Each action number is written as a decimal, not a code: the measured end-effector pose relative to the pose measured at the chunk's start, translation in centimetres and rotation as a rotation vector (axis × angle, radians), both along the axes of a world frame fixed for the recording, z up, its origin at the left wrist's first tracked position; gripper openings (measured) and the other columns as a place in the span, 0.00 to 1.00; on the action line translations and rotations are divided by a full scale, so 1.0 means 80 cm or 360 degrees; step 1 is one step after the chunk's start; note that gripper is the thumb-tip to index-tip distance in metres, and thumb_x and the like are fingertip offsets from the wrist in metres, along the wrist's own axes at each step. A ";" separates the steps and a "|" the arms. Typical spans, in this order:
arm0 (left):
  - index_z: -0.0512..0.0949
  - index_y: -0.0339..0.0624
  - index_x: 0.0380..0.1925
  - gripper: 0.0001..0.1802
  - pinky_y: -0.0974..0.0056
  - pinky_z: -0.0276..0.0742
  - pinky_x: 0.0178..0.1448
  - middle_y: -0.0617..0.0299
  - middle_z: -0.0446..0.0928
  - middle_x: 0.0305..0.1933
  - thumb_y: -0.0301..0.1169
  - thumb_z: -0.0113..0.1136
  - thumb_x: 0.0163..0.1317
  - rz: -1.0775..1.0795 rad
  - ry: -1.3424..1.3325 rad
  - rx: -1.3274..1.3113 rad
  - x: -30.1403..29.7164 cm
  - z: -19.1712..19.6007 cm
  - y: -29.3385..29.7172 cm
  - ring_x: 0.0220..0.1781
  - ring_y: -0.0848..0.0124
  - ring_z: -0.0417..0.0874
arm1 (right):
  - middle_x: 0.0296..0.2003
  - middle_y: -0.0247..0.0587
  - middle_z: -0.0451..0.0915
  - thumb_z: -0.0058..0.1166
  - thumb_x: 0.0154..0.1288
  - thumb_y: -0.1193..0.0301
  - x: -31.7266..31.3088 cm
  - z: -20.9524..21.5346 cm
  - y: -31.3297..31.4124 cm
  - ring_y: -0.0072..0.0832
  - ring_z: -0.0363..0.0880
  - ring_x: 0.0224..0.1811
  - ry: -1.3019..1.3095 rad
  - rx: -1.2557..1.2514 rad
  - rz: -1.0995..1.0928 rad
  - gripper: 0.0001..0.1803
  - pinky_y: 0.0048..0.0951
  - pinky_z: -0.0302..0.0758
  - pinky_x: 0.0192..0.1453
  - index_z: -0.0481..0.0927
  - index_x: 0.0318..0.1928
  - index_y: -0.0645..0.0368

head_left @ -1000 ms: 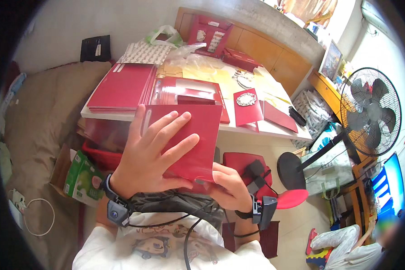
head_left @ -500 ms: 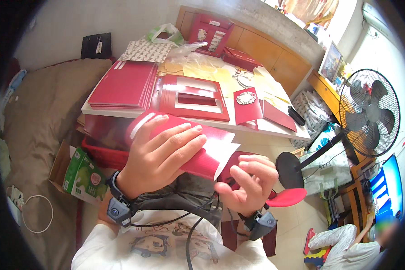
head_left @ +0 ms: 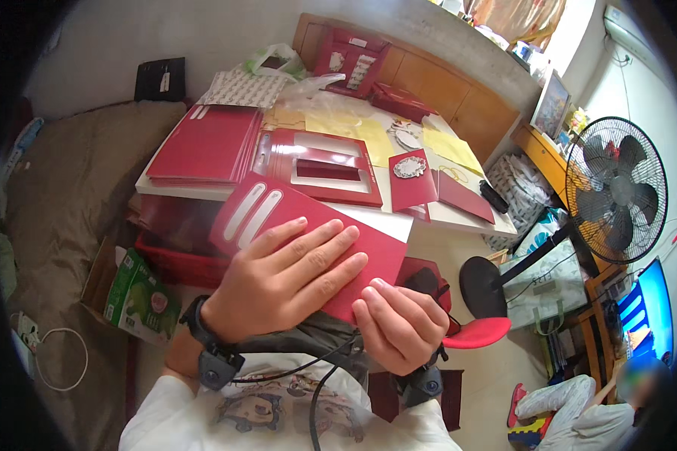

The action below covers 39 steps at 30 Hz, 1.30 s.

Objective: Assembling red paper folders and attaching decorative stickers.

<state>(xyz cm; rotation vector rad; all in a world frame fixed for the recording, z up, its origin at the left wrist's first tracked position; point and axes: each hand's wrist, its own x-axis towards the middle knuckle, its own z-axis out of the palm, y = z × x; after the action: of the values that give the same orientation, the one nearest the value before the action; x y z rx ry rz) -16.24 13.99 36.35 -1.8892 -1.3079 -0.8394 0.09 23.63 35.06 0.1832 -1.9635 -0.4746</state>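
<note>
A red folded paper card [head_left: 278,197] with two white rounded strips near its far left end is held in the air in front of the table. Across its top face my left hand [head_left: 278,278] lies with long, close-set fingers; its thumb is out of sight, apparently beneath the card. My right hand [head_left: 402,323] has its fingers curled at the card's near right corner, pinching the edge there. A red framed box lid [head_left: 368,180] with a window lies on the table just beyond the card.
On the white table [head_left: 496,224] are a stack of red cards [head_left: 203,146], a red card with a silver ornament [head_left: 414,180] and yellow paper [head_left: 447,146]. A standing fan [head_left: 617,192] is at right, a green carton [head_left: 139,297] at lower left. Another person [head_left: 579,413] sits at lower right.
My right hand has closed from open fingers onto the card's corner. The card, bent with parted layers before, now lies flatter and shows both white strips. My left hand moved slightly right.
</note>
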 end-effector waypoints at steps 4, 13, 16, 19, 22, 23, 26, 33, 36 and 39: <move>0.78 0.40 0.42 0.16 0.58 0.73 0.53 0.54 0.78 0.48 0.27 0.56 0.50 -0.0033 -0.0060 -0.0088 -0.023 -0.004 0.003 0.51 0.62 0.79 | 0.36 0.32 0.79 0.58 0.52 0.75 0.005 -0.003 -0.002 0.24 0.80 0.40 0.0049 -0.0111 -0.0090 0.06 0.21 0.75 0.38 0.80 0.33 0.55; 0.77 0.37 0.42 0.17 0.60 0.75 0.50 0.52 0.77 0.48 0.27 0.54 0.50 0.0309 0.0110 -0.0018 -0.012 -0.021 0.023 0.51 0.61 0.78 | 0.51 0.38 0.75 0.45 0.57 0.70 -0.023 -0.014 -0.008 0.27 0.72 0.55 -0.0339 -0.0233 -0.0958 0.20 0.39 0.61 0.62 0.75 0.52 0.58; 0.77 0.37 0.43 0.18 0.60 0.74 0.52 0.53 0.76 0.49 0.28 0.53 0.51 0.0338 0.0271 -0.0014 -0.003 -0.032 0.032 0.52 0.62 0.77 | 0.52 0.41 0.74 0.44 0.57 0.71 -0.033 -0.018 -0.015 0.29 0.72 0.55 -0.0372 -0.0410 -0.1193 0.21 0.39 0.62 0.62 0.74 0.53 0.60; 0.77 0.38 0.43 0.17 0.59 0.71 0.55 0.53 0.76 0.49 0.29 0.51 0.52 0.0268 0.0109 -0.0030 -0.010 -0.037 0.037 0.53 0.61 0.77 | 0.54 0.43 0.73 0.44 0.57 0.71 -0.035 -0.027 -0.009 0.32 0.71 0.57 -0.0413 -0.0493 -0.1154 0.22 0.39 0.62 0.62 0.72 0.54 0.62; 0.77 0.38 0.43 0.17 0.59 0.71 0.55 0.52 0.76 0.49 0.28 0.51 0.52 0.0460 0.0016 -0.0032 -0.026 -0.043 0.038 0.53 0.60 0.77 | 0.54 0.44 0.73 0.44 0.57 0.71 -0.034 -0.028 0.004 0.33 0.71 0.57 -0.0392 -0.0490 -0.1158 0.22 0.38 0.63 0.63 0.72 0.54 0.63; 0.76 0.36 0.43 0.17 0.58 0.71 0.55 0.51 0.76 0.48 0.28 0.51 0.52 0.0457 0.0015 -0.0029 -0.033 -0.045 0.037 0.53 0.59 0.77 | 0.54 0.45 0.73 0.44 0.58 0.72 -0.033 -0.029 0.006 0.33 0.71 0.57 -0.0387 -0.0470 -0.1158 0.22 0.38 0.63 0.63 0.72 0.54 0.63; 0.76 0.35 0.44 0.17 0.58 0.72 0.55 0.50 0.76 0.48 0.27 0.51 0.52 0.0469 -0.0005 -0.0030 -0.034 -0.051 0.038 0.52 0.59 0.77 | 0.53 0.45 0.73 0.44 0.57 0.72 -0.041 -0.035 0.008 0.33 0.71 0.57 -0.0331 -0.0429 -0.1111 0.22 0.38 0.63 0.63 0.73 0.53 0.62; 0.76 0.33 0.43 0.18 0.59 0.72 0.56 0.51 0.76 0.49 0.26 0.52 0.50 0.0356 0.0107 -0.0073 -0.007 -0.053 0.048 0.52 0.61 0.77 | 0.54 0.44 0.73 0.45 0.57 0.71 -0.050 -0.040 0.007 0.33 0.70 0.58 -0.0392 -0.0529 -0.1067 0.22 0.39 0.63 0.62 0.73 0.54 0.62; 0.76 0.34 0.44 0.18 0.58 0.71 0.57 0.51 0.76 0.49 0.26 0.52 0.50 0.0292 0.0009 -0.0117 -0.013 -0.057 0.045 0.53 0.61 0.77 | 0.54 0.43 0.73 0.45 0.57 0.71 -0.038 -0.042 0.014 0.33 0.70 0.58 -0.0435 -0.0492 -0.1146 0.22 0.40 0.62 0.62 0.73 0.54 0.61; 0.75 0.34 0.44 0.19 0.56 0.70 0.58 0.51 0.76 0.49 0.26 0.53 0.49 0.0409 0.0032 -0.0124 -0.020 -0.058 0.038 0.55 0.61 0.76 | 0.54 0.43 0.72 0.45 0.57 0.71 -0.031 -0.040 0.015 0.33 0.70 0.58 -0.0399 -0.0466 -0.1177 0.22 0.42 0.62 0.63 0.73 0.54 0.60</move>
<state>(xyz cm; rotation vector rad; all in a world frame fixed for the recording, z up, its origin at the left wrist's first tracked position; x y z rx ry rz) -17.84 17.04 31.75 -1.7345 -1.5509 -0.6439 -2.36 24.87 31.84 -0.7243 -2.2883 -0.6434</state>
